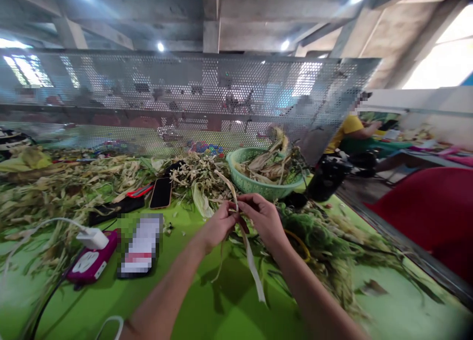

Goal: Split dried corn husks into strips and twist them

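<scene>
My left hand (219, 225) and my right hand (264, 217) meet above the green table (207, 305), fingers pinched together on pale dried leaf strips (251, 261). One strip arcs up from the hands toward the pile behind. Another hangs down from them to the table. Both hands are closed on the strips. A heap of dried husks (199, 175) lies just beyond the hands.
A green plastic basket (242, 175) with husks stands behind the hands. A phone (161, 192), a pink power strip (92, 261) with a white plug and cable lie at left. A perforated metal screen (185, 98) backs the table. A person in yellow (349, 130) sits at far right.
</scene>
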{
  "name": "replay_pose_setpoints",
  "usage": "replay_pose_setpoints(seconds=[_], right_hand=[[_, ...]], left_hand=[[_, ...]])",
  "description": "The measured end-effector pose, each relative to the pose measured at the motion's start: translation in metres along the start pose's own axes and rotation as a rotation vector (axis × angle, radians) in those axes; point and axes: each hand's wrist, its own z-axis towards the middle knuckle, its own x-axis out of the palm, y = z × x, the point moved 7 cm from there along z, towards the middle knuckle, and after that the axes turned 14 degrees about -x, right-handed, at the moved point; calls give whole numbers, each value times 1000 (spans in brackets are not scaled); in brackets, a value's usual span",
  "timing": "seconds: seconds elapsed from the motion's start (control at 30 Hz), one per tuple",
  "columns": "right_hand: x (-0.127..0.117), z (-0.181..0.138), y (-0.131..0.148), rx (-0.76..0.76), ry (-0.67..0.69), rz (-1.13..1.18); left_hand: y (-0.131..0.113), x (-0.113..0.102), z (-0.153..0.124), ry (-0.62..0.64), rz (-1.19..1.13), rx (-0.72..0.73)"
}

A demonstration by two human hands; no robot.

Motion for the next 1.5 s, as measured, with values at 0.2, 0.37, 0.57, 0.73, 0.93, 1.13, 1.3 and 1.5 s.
replay_pose_setpoints(seconds=[0.2, 0.37, 0.57, 0.73, 0.93, 1.13, 1.3, 1.5], right_hand=[[9, -4, 3, 38, 47, 3], [13, -4, 12, -45, 111, -43], [1, -1, 4, 1, 7, 13], [12, -4, -4, 113, 151, 41], [1, 2, 15, -92, 86, -152], [0, 3, 34, -264, 57, -309], [-4, 4, 21, -214, 60, -388], [12, 10, 56, -419, 84, -659]], left_hand=[[5, -5, 4, -68, 3, 4], [5, -9, 3, -130, 56, -18], [-4, -24, 0, -167, -126, 57], [-9, -31, -4, -233, -137, 63], [-14, -29, -5, -258, 76, 108], [-14, -22, -5, -190, 226, 82], [-12, -25, -1, -231, 386, 81], [1, -52, 4, -604, 447, -15]])
